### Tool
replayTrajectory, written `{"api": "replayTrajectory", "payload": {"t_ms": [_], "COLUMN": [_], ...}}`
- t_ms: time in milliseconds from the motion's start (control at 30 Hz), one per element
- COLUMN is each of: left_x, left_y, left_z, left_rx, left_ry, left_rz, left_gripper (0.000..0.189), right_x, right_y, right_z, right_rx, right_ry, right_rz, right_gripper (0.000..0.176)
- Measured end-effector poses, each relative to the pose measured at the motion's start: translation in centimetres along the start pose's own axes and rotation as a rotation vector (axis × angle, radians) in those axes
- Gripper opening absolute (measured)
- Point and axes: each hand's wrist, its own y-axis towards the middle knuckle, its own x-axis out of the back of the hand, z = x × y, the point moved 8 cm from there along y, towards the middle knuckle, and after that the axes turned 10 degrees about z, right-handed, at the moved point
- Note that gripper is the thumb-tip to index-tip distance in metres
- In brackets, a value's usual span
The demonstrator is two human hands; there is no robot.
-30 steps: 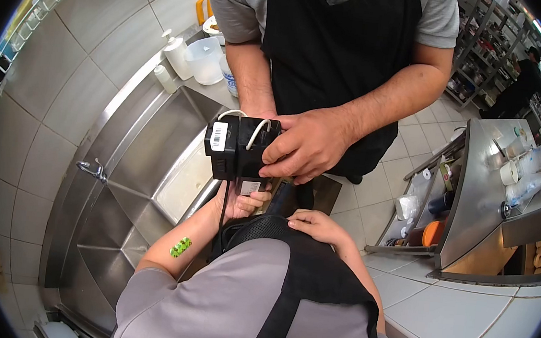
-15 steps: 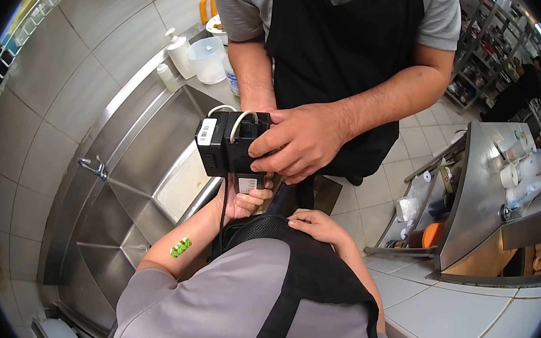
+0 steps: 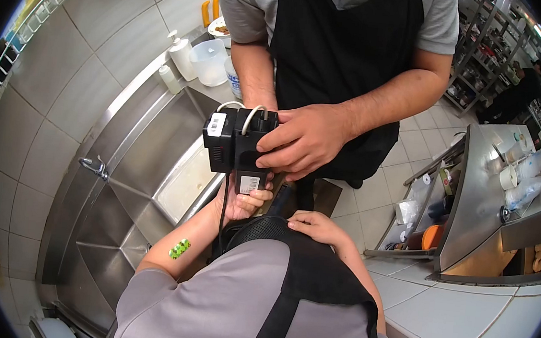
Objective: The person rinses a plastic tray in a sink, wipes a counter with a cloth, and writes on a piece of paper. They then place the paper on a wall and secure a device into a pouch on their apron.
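My left hand point(image 3: 244, 204) is wrapped around the lower part of a black boxy electronic device point(image 3: 218, 153), near a white label. Looped pale cables rise from the device's top, and a dark cable hangs past my wrist. A co-worker's hand point(image 3: 306, 140) grips the device's right side; their other hand is mostly hidden behind it. My right hand point(image 3: 318, 227) lies with its fingers stretched out on the black apron cloth at my front, beside a black mesh panel point(image 3: 258, 231). It holds nothing that I can see.
The co-worker in a black apron point(image 3: 339, 65) stands close in front. On the left is a steel sink point(image 3: 137, 163) with a tap point(image 3: 93, 166). Behind it stand a pump bottle point(image 3: 180, 56) and a clear tub point(image 3: 208, 62). A steel counter point(image 3: 475, 208) is at right.
The device has shifted slightly to the right and turned a little, along with the co-worker's hands. My left hand keeps its hold; my right hand has hardly moved.
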Motion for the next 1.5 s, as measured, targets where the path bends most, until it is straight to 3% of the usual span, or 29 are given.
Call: {"api": "replayTrajectory", "payload": {"t_ms": [367, 1100, 1500], "left_x": [1.0, 1.3, 3.1], "left_y": [-0.4, -0.5, -1.6], "left_z": [-0.6, -0.9, -0.4], "left_rx": [-0.011, -0.029, 0.004], "left_ry": [0.012, 0.062, 0.213], "left_rz": [-0.135, -0.169, -0.288], "left_gripper": [0.066, 0.064, 0.049], "right_x": [-0.4, -0.2, 0.7], "right_y": [0.2, 0.4, -0.2], "right_z": [0.1, -0.2, 0.0], "right_rx": [-0.023, 0.036, 0.067], "right_ry": [-0.014, -0.024, 0.055], "right_rz": [0.032, 0.001, -0.092], "right_gripper": [0.034, 0.037, 0.032]}}
